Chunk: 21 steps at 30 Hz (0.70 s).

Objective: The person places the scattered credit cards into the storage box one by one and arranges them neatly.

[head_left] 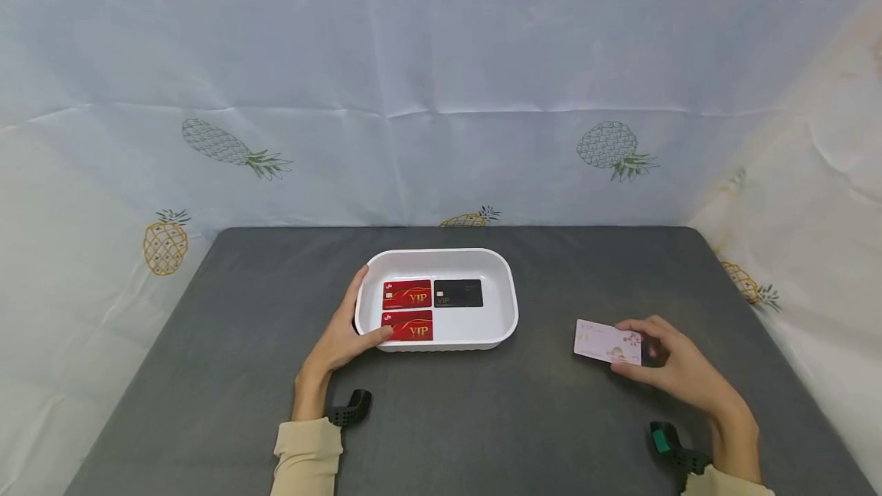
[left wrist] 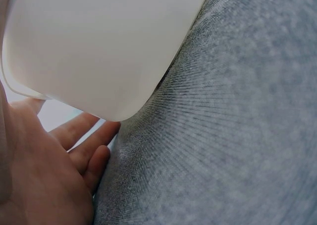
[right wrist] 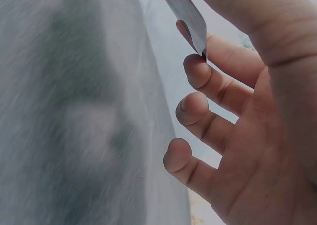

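Observation:
A white plastic tray [head_left: 475, 331] sits on the grey table. My left hand [head_left: 339, 341] grips its left end, the fingers along the outer wall and the thumb over the near rim, by the lower red card. In the left wrist view the tray's wall [left wrist: 99, 41] hides part of the fingers. Inside lie an upper red VIP card [head_left: 406, 295], a lower red VIP card [head_left: 413, 326] and a black VIP card [head_left: 458, 293]. To the right, my right hand [head_left: 678, 366] pinches a pale pink VIP card [head_left: 598, 341] between thumb and fingers, apart from the tray.
Grey cloth [head_left: 482, 427] covers the table. Behind it hangs a white curtain [head_left: 427, 167] printed with pineapples, and more of this fabric borders both sides. Each wrist wears a black strap mount, as on the left wrist mount [head_left: 351, 408].

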Motion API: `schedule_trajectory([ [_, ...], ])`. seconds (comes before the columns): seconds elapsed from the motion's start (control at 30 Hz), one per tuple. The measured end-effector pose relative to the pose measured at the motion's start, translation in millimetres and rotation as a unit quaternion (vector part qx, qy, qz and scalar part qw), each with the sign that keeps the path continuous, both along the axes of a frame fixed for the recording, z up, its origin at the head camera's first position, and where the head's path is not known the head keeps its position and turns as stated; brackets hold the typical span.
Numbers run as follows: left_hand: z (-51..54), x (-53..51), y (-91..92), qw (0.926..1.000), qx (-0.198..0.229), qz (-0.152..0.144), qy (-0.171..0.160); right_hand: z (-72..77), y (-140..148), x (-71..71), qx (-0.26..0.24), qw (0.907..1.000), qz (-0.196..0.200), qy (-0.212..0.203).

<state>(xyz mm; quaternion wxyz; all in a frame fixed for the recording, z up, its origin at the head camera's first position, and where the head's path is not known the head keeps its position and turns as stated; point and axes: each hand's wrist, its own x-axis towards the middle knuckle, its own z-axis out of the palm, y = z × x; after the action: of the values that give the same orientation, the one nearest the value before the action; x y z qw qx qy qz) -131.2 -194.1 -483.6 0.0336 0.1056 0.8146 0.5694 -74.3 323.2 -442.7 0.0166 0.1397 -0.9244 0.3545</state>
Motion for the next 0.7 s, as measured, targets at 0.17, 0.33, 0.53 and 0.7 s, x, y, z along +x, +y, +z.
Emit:
schedule_trajectory([
  [0.17,-1.0,-0.3,-0.2,1.0,-0.004,0.002,-0.001,7.3,-7.4,-7.0,0.003,1.0,0.002,0.005],
  [0.33,-1.2,0.0,0.0,1.0,-0.003,0.001,0.001,11.0,-11.8,-11.3,0.008,1.0,0.004,0.003],
  [0.53,-1.4,0.1,-0.1,1.0,0.0,0.001,0.002,15.7,-18.4,-15.7,0.0,0.9999,0.008,0.008],
  [0.7,-1.1,0.0,0.1,1.0,0.005,0.002,-0.001,20.4,-27.9,-22.8,0.002,0.9998,0.009,0.015],
])
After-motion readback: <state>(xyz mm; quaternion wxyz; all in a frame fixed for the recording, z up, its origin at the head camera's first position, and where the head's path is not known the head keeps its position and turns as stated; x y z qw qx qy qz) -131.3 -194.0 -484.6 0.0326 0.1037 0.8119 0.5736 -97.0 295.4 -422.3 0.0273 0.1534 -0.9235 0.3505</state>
